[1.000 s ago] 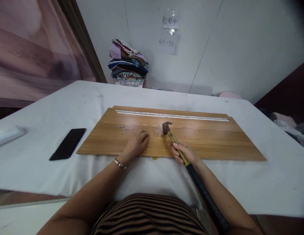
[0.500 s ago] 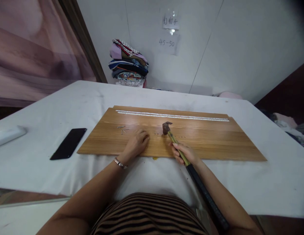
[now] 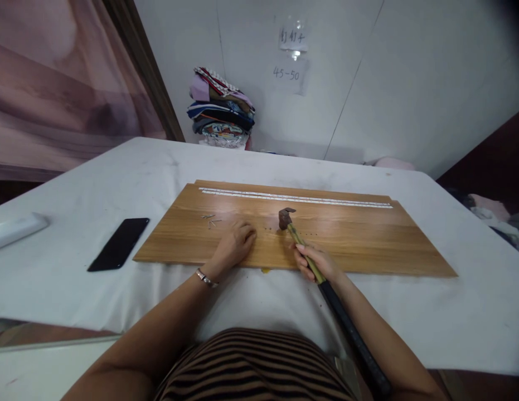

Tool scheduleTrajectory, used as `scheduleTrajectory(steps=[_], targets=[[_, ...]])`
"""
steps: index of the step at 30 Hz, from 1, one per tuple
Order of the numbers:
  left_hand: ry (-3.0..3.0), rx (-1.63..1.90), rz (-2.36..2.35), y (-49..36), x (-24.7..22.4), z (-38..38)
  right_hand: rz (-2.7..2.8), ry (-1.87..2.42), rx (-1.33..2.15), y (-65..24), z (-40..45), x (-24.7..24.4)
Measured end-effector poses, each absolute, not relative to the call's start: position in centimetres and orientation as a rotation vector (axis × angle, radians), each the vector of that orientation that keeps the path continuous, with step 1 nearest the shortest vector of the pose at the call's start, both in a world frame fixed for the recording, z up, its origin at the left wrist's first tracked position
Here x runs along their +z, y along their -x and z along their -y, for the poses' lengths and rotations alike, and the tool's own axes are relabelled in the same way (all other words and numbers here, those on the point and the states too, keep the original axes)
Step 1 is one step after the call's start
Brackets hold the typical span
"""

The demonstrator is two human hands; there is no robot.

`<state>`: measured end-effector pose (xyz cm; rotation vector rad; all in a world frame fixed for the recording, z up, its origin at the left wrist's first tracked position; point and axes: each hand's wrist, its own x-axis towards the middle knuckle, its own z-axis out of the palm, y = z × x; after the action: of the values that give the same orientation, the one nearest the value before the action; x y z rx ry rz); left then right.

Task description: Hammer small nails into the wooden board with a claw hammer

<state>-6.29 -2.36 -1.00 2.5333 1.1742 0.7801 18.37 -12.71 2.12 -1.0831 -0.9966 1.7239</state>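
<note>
My right hand (image 3: 313, 260) is wrapped round the yellow part of a hammer's handle (image 3: 303, 249). The rusty claw head (image 3: 285, 219) is over the middle of a wooden board (image 3: 363, 234), beside a row of small dark nail heads or holes (image 3: 311, 234). The black grip runs back under my right forearm. On the board, left of the hammer, rests my left hand (image 3: 238, 240), its fingers curled; whether anything is in them is hidden. Several loose nails (image 3: 212, 221) lie left of that hand. Two white measuring strips (image 3: 292, 199) run along the board's far side.
A black phone (image 3: 119, 244) lies on the white-covered table (image 3: 163, 161) left of the board. Farther left is a white object (image 3: 17, 229). Folded clothes (image 3: 221, 108) are stacked by the wall, below two paper notes (image 3: 291, 73).
Both hands and the hammer hold nearly the same pose. The whole view has shifted very slightly.
</note>
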Motion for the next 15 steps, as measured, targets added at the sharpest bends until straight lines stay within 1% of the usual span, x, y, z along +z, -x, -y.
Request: scheduleTrajectory(steps=[15], targets=[[-2.535,0.781,-1.179,6.3,-0.97,2.37,1.011,1.1,1.694,-18.27,12.81,2.21]])
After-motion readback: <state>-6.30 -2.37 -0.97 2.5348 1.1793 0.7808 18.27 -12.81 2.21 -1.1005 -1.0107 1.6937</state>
